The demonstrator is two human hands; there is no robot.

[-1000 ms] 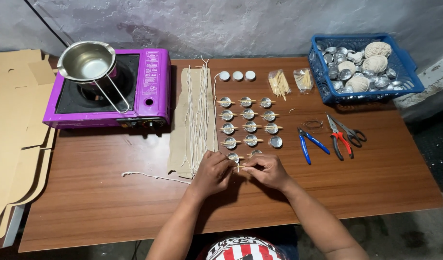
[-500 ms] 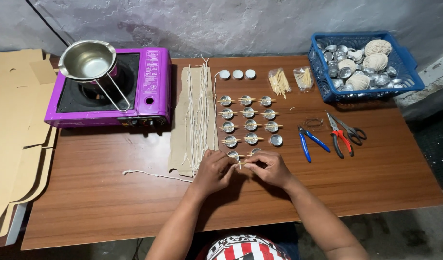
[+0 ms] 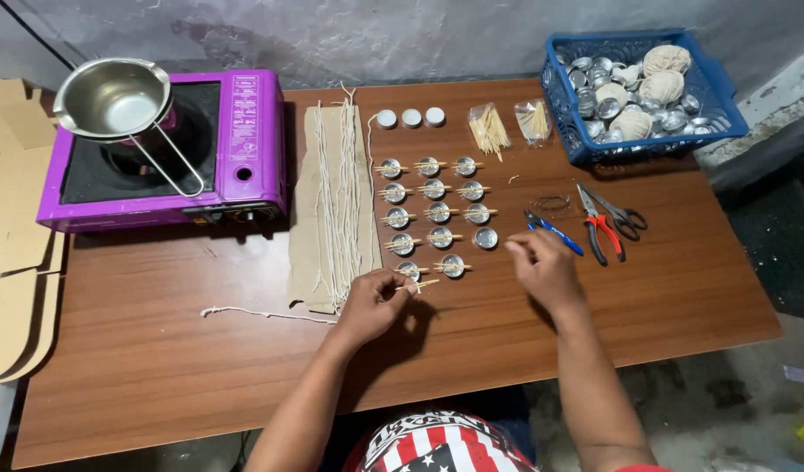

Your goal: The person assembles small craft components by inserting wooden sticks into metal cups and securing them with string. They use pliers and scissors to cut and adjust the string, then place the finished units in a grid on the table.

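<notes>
Small round metal cups [image 3: 435, 212] stand in rows on the brown table [image 3: 157, 358], most with a wooden stick and wick across the top. My left hand [image 3: 373, 304] pinches a thin wooden stick [image 3: 422, 284] just below the nearest cup [image 3: 409, 270]. Raised a little over the table, my right hand [image 3: 542, 267] has its fingers loosely curled and holds nothing I can see, close to a plain cup [image 3: 485, 238] and the blue pliers [image 3: 552, 231].
Cut wicks lie on a cardboard strip [image 3: 334, 205]. A purple gas stove [image 3: 161, 157] carries a steel pot [image 3: 118, 98]. A blue basket [image 3: 640, 92] holds cups and string balls. Red pliers [image 3: 598, 229], scissors [image 3: 625, 218], stick bundles [image 3: 487, 129] and flat cardboard [image 3: 13, 227] lie around.
My hands were together over the nearest cup. The right hand has moved off to the right, while the left stays holding the stick.
</notes>
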